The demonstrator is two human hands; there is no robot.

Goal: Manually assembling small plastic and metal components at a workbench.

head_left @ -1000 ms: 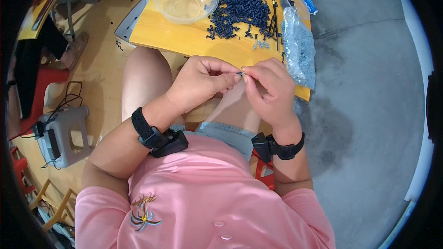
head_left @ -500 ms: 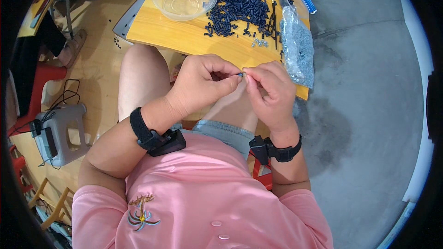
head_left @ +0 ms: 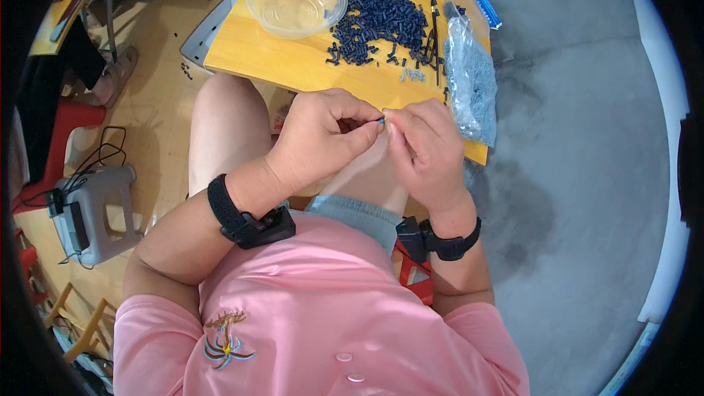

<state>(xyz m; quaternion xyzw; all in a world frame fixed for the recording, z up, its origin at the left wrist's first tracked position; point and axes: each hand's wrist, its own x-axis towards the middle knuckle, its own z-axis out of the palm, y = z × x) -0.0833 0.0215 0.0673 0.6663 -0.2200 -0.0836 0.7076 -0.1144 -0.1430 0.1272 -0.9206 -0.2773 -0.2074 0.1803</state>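
Above my lap, just off the table's near edge, both hands meet fingertip to fingertip. My left hand (head_left: 319, 132) pinches a small dark piece (head_left: 380, 121) between thumb and index finger; only its tip shows. Against that tip, my right hand (head_left: 429, 150) is closed in a pinch, and whatever its fingers hold is too small to make out. Beyond the hands lies a heap of small black cylindrical pieces (head_left: 381, 20) on the yellow table (head_left: 253, 62). A few tiny silvery pieces (head_left: 413, 75) sit at the heap's near side.
A clear plastic bowl (head_left: 293, 18) stands left of the heap. To the right, a clear bag of small grey pieces (head_left: 475, 92) lies along the table's edge, near thin black rods (head_left: 435, 37) and a blue-and-white packet (head_left: 484, 6). A grey stool (head_left: 99, 213) holds cables at left.
My right hand has shifted very slightly left and its fingers have turned a little at the pinch. The left hand keeps its hold on the dark piece.
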